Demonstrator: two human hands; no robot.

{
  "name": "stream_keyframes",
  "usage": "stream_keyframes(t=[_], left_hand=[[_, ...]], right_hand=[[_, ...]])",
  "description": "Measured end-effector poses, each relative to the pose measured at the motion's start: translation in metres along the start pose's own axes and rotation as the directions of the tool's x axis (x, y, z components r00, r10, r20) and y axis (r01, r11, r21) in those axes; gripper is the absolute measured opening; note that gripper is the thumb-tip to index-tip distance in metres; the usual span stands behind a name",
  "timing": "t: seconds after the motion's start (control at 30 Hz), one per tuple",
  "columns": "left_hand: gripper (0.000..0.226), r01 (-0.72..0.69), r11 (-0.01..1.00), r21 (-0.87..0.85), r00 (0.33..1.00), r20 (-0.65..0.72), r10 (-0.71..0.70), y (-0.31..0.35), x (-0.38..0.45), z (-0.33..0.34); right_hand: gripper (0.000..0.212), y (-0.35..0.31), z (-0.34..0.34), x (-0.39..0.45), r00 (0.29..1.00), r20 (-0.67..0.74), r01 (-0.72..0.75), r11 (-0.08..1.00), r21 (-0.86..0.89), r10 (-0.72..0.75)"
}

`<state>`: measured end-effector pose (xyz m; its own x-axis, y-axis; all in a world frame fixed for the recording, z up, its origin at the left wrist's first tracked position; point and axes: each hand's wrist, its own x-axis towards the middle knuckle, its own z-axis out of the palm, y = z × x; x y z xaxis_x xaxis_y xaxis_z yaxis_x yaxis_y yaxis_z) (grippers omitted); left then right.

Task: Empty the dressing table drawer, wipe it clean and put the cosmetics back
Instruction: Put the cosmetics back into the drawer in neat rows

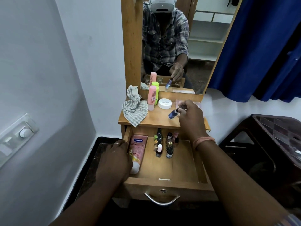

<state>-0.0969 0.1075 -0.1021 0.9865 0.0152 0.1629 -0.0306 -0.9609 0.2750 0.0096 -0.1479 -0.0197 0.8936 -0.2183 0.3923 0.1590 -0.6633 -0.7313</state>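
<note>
Wooden drawer (pixel 164 167): pulled out below the tabletop, only partly emptied; both hands reach over it in the head view.

Right hand (pixel 190 116): raised above the tabletop (pixel 156 121), past the drawer's back edge; fingers curled, pinching the cap end of a small dark blue bottle (pixel 173 114).

Blue bottle axis: tilted, base pointing down and to the left of the hand, just above the wood; judged as about to be set down there.

Landing spot: bare wood directly under and left of the right hand, with a white nail polish remover jar (pixel 164 103) beyond its fingertips and a pink bottle (pixel 152 97) and striped cloth (pixel 135 110) further left.

Left hand (pixel 116 159): low at the drawer's left wall, fingers curled over the wall's edge, touching the pink Vaseline tube (pixel 137 152) just to its right; whether it grips the tube cannot be told.

Vaseline tube axis: lies front to back along the left wall, white cap toward the person.

Remaining bottles (pixel 164 144): a cluster of small nail polish bottles stands at the drawer's back, below the right wrist and nearer that hand.

Mirror (pixel 203 46): shows the same pinch on the bottle from the far side.
</note>
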Motion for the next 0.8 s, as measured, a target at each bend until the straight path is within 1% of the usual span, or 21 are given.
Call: stream_keyframes(t=[0.07, 0.2, 0.27, 0.43, 0.57, 0.6, 0.73, 0.8], left_hand=[[0.033, -0.004, 1.000, 0.005, 1.000, -0.008, 0.004, 0.000, -0.001, 0.001], [0.030, -0.012, 1.000, 0.003, 0.999, -0.032, 0.012, 0.000, -0.001, 0.002], [0.029, -0.013, 1.000, 0.002, 0.999, -0.033, 0.013, 0.000, -0.001, 0.003], [0.030, -0.013, 1.000, 0.014, 1.000, -0.026, 0.014, 0.001, -0.002, 0.001], [0.035, 0.000, 1.000, 0.000, 1.000, -0.010, 0.000, 0.002, -0.003, -0.001], [0.034, 0.001, 1.000, -0.004, 1.000, -0.011, -0.001, 0.002, -0.003, -0.001], [0.031, -0.008, 1.000, -0.003, 1.000, -0.020, 0.008, 0.001, -0.003, 0.000], [0.034, 0.002, 1.000, -0.001, 1.000, -0.017, -0.002, 0.001, -0.002, 0.000]], right_hand=[[0.017, 0.006, -0.018, -0.014, 1.000, -0.020, -0.004, 0.999, 0.041, 0.005], [0.012, 0.027, -0.044, -0.043, 0.995, 0.092, -0.048, 0.997, 0.055, 0.043], [0.011, 0.033, -0.048, -0.053, 0.991, 0.122, -0.056, 0.998, 0.039, 0.051], [0.010, 0.048, -0.034, -0.065, 0.984, 0.172, -0.020, 0.979, -0.203, 0.056], [0.024, 0.061, -0.017, -0.070, 0.973, 0.221, 0.031, 0.918, -0.395, 0.063], [0.026, 0.063, -0.014, -0.070, 0.973, 0.226, 0.047, 0.906, -0.422, 0.055], [0.016, 0.065, -0.008, -0.068, 0.977, 0.211, 0.064, 0.893, -0.446, 0.035], [0.017, 0.065, -0.006, -0.066, 0.977, 0.209, 0.058, 0.888, -0.456, 0.044]])
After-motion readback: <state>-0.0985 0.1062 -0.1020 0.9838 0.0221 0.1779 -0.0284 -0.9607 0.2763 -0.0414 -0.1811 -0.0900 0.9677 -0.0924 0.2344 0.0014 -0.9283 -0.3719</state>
